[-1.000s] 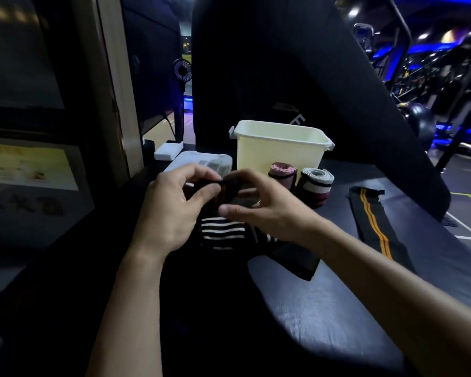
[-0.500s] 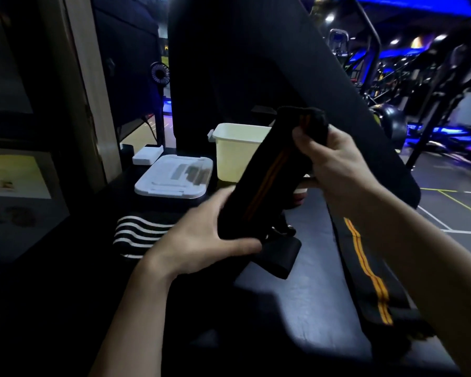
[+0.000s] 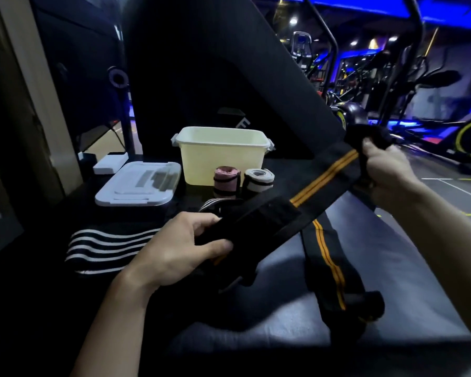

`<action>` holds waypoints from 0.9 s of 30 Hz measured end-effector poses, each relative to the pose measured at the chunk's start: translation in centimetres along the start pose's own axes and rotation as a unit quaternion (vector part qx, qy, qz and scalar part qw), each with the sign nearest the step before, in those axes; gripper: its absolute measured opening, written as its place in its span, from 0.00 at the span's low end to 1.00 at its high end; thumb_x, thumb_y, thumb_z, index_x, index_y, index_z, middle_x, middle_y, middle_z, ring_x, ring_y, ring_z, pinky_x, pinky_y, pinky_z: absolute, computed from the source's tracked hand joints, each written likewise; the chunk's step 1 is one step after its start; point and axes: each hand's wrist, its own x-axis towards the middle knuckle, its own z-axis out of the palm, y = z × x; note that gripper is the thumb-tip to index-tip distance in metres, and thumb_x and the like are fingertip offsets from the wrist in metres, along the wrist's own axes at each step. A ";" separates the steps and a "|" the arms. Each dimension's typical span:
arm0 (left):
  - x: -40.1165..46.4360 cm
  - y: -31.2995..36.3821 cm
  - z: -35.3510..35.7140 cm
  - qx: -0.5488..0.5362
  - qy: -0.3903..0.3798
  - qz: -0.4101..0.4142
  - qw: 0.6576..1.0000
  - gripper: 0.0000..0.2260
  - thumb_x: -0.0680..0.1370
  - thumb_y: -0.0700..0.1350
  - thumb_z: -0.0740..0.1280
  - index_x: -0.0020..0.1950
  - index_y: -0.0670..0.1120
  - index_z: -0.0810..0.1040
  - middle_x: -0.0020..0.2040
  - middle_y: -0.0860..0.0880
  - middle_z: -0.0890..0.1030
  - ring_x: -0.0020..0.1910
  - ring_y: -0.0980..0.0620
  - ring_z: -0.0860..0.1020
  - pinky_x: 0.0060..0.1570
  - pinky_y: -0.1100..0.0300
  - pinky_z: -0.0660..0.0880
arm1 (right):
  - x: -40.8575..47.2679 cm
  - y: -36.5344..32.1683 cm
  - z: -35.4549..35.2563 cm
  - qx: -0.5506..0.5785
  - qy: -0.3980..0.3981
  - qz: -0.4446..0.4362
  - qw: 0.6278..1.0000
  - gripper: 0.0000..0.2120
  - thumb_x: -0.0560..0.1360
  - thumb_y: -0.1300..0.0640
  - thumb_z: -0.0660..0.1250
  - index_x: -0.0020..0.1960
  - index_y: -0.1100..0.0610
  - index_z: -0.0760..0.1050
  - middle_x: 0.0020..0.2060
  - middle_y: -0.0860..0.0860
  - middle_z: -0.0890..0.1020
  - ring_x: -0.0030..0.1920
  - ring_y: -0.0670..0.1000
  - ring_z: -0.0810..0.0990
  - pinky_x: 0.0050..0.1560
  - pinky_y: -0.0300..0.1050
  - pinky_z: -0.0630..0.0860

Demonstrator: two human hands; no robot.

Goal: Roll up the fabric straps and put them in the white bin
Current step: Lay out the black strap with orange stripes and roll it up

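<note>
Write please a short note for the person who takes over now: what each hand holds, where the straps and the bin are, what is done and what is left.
Left hand: grips the near end of the black strap with orange stripes.
Right hand: grips its far end; the strap is stretched out between the hands, above the table.
White bin: at the back of the table, lid lying beside it.
Done: a pink roll and a white roll stand in front of the bin, not inside.
Left: roll the held strap, the second orange-striped strap and the white-striped strap, both flat on the table; put all in the bin.
</note>
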 end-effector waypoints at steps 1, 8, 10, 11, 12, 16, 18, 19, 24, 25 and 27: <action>0.1 0.2 0.3 -0.026 -0.006 0.007 1.000 0.05 0.79 0.39 0.73 0.53 0.46 0.85 0.49 0.51 0.88 0.51 0.56 0.85 0.52 0.65 0.77 | 0.1 0.7 -0.6 -0.014 -0.002 0.027 1.000 0.06 0.84 0.51 0.62 0.56 0.52 0.74 0.42 0.51 0.82 0.32 0.47 0.83 0.31 0.48 0.82; 2.2 0.0 2.5 0.026 0.019 0.031 0.999 0.13 0.81 0.49 0.69 0.63 0.63 0.76 0.55 0.55 0.81 0.57 0.58 0.80 0.59 0.60 0.74 | 0.3 4.3 -3.5 -0.105 -0.055 0.148 0.982 0.09 0.80 0.59 0.62 0.46 0.53 0.80 0.32 0.51 0.79 0.28 0.49 0.78 0.31 0.41 0.76; 2.4 0.5 2.8 0.093 -0.021 0.024 0.995 0.18 0.73 0.60 0.76 0.60 0.64 0.76 0.54 0.59 0.79 0.56 0.62 0.79 0.57 0.65 0.74 | 0.9 4.8 -4.6 -0.086 -0.033 0.159 0.983 0.09 0.77 0.63 0.62 0.42 0.55 0.78 0.28 0.51 0.75 0.21 0.46 0.74 0.27 0.38 0.72; 2.4 0.8 3.0 0.129 -0.052 0.018 0.990 0.24 0.68 0.65 0.77 0.61 0.65 0.76 0.55 0.62 0.78 0.57 0.64 0.78 0.57 0.68 0.73 | 1.2 4.8 -5.2 -0.067 -0.015 0.164 0.984 0.08 0.77 0.64 0.62 0.43 0.56 0.78 0.27 0.51 0.75 0.20 0.46 0.73 0.26 0.38 0.72; 2.5 1.0 3.3 0.168 -0.073 0.011 0.983 0.28 0.64 0.66 0.78 0.61 0.66 0.75 0.55 0.63 0.76 0.57 0.66 0.77 0.56 0.70 0.72 | 1.7 4.9 -5.8 -0.050 0.001 0.169 0.984 0.08 0.77 0.64 0.61 0.44 0.57 0.78 0.27 0.51 0.75 0.20 0.46 0.73 0.24 0.37 0.72; 3.3 1.2 4.4 0.246 -0.080 0.002 0.966 0.26 0.65 0.60 0.75 0.61 0.64 0.72 0.52 0.61 0.72 0.53 0.64 0.76 0.55 0.63 0.75 | 3.4 5.0 -7.8 0.010 0.040 0.206 0.978 0.11 0.79 0.63 0.59 0.40 0.59 0.75 0.30 0.54 0.78 0.30 0.49 0.78 0.20 0.34 0.71; 3.7 1.3 4.8 0.249 -0.105 -0.016 0.963 0.27 0.64 0.61 0.72 0.62 0.65 0.71 0.53 0.62 0.70 0.52 0.63 0.76 0.55 0.62 0.76 | 4.4 5.0 -8.3 0.028 0.040 0.213 0.976 0.11 0.79 0.64 0.57 0.40 0.59 0.73 0.30 0.54 0.76 0.28 0.48 0.77 0.18 0.33 0.68; 3.9 1.3 5.0 0.262 -0.122 -0.022 0.957 0.28 0.64 0.61 0.71 0.63 0.65 0.69 0.54 0.62 0.70 0.52 0.63 0.77 0.55 0.61 0.76 | 4.8 5.1 -8.3 0.041 0.041 0.213 0.975 0.11 0.79 0.64 0.57 0.39 0.59 0.72 0.28 0.54 0.76 0.24 0.46 0.76 0.18 0.33 0.67; 4.8 1.4 6.5 0.268 -0.171 -0.023 0.948 0.29 0.63 0.61 0.69 0.64 0.66 0.67 0.56 0.62 0.70 0.54 0.63 0.76 0.58 0.60 0.75 | 6.6 5.1 -8.2 0.119 0.068 0.196 0.971 0.10 0.81 0.66 0.54 0.49 0.63 0.74 0.25 0.55 0.82 0.25 0.48 0.83 0.25 0.39 0.78; 5.2 1.3 6.7 0.242 -0.153 -0.020 0.958 0.26 0.63 0.61 0.67 0.61 0.65 0.70 0.55 0.62 0.72 0.51 0.64 0.77 0.57 0.59 0.76 | 7.0 5.2 -8.1 0.125 0.069 0.191 0.971 0.11 0.81 0.66 0.54 0.53 0.64 0.75 0.28 0.56 0.83 0.28 0.50 0.85 0.27 0.41 0.80; 6.0 1.0 6.8 0.169 -0.095 -0.022 0.981 0.17 0.66 0.62 0.64 0.54 0.61 0.76 0.50 0.59 0.79 0.47 0.63 0.79 0.55 0.55 0.77 | 7.5 5.6 -8.1 0.105 0.057 0.179 0.977 0.12 0.81 0.65 0.55 0.60 0.64 0.75 0.34 0.57 0.86 0.33 0.52 0.87 0.30 0.44 0.82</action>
